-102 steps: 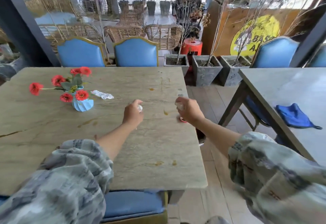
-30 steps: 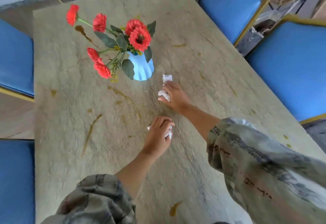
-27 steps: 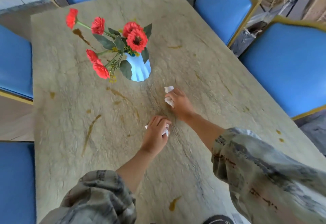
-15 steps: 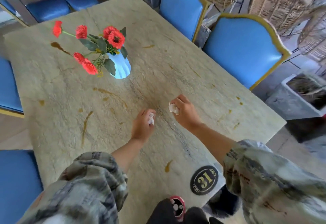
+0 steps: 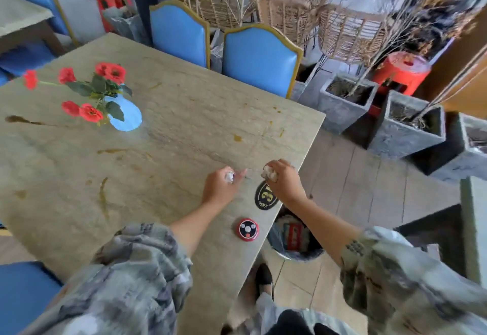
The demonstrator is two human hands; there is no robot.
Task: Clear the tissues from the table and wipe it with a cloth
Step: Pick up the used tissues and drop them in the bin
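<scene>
Two crumpled tissues, one clenched in the left hand (image 5: 220,185) and one in the right hand (image 5: 283,180), are held over the surface (image 5: 171,129) near its corner, likely because the bin (image 5: 292,239) stands just below.

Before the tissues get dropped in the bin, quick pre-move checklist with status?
1. Left hand closed on a tissue wad: ok.
2. Right hand closed on a second wad: ok.
3. Bin on the floor beside the table edge, open-topped: ok.
4. Hands above the bin: not ok, both over the table.
5. No loose tissues on the visible tabletop: ok.
6. Wiping cloth within reach: cannot tell, none in view.
</scene>
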